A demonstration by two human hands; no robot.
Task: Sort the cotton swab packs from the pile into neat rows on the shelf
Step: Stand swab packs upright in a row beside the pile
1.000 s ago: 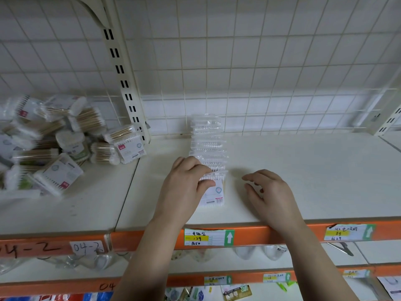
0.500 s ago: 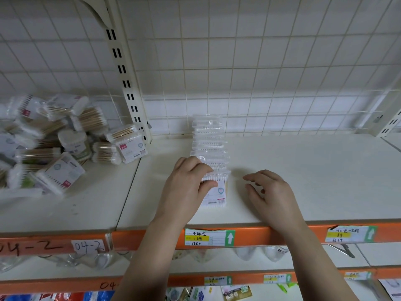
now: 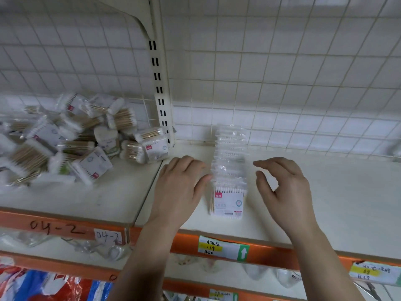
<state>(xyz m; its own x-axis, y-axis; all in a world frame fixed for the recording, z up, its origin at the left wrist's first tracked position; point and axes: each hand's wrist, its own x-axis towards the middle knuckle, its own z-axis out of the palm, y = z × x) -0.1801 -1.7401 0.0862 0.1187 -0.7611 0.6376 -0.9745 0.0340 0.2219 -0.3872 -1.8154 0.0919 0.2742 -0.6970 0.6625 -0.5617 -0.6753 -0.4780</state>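
Bare shelf (image 3: pixel 338 192) open right of right hand (image 3: pixel 284 192); orange front edge (image 3: pixel 271 251) under both wrists. Row of cotton swab packs (image 3: pixel 229 170) between hands. Left hand (image 3: pixel 180 192) relaxed, thumb against row's side. Right hand loosely curved, empty, just apart. Pile (image 3: pixel 65 146) left of left hand, cut off by frame; row's rear packs blurred.

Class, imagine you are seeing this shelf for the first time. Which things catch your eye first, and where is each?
The left hand and the right hand flank a neat row of cotton swab packs running from the front of the shelf towards the wire-grid back. To its left, past the upright, lies a jumbled pile of packs. Below, the orange shelf edge carries handwritten labels.
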